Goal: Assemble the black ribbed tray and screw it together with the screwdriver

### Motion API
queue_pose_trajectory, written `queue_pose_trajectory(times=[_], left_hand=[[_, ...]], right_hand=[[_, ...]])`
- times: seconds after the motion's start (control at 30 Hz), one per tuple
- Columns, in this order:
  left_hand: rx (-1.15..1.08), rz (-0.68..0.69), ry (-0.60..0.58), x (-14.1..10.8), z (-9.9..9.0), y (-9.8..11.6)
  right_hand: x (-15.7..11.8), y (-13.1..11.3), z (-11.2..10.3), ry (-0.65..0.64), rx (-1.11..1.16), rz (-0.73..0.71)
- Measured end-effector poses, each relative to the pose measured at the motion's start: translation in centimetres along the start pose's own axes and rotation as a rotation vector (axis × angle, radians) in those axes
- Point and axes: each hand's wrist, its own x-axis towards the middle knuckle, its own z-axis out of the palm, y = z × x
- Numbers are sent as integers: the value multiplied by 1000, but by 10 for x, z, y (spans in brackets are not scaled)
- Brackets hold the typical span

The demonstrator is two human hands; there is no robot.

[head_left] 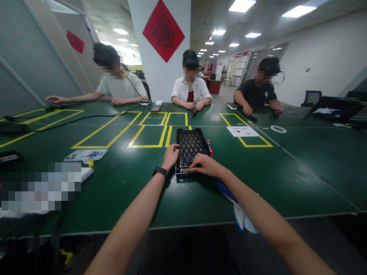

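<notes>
A black rectangular tray-like case [191,147] with a patterned, shiny inside lies on the green table in front of me. My left hand [171,156] rests on its left edge, fingers bent against the rim; a dark band is on that wrist. At the near right corner of the case, my right hand [204,164] pinches a small dark item, too small to name, beside a yellowish strip [187,170] along the near edge. A red and clear object [210,148] stands against the right side of the case.
Yellow tape outlines mark the green table [137,183]. A blue and white glove [239,208] hangs near the front edge under my right forearm. A phone-like item [86,155] lies left, a white paper [242,131] and tape ring [278,130] right. Three people sit opposite.
</notes>
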Motion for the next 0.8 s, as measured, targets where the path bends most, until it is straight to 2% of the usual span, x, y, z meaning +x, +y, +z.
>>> queue_pose_trajectory(times=[0.6,0.8], left_hand=[[39,29,4,-4,0,1],[44,29,9,-3,-1,0]], right_hand=[[0,-1,3,-6,-38,-11],[0,-3,2,28,48,29]])
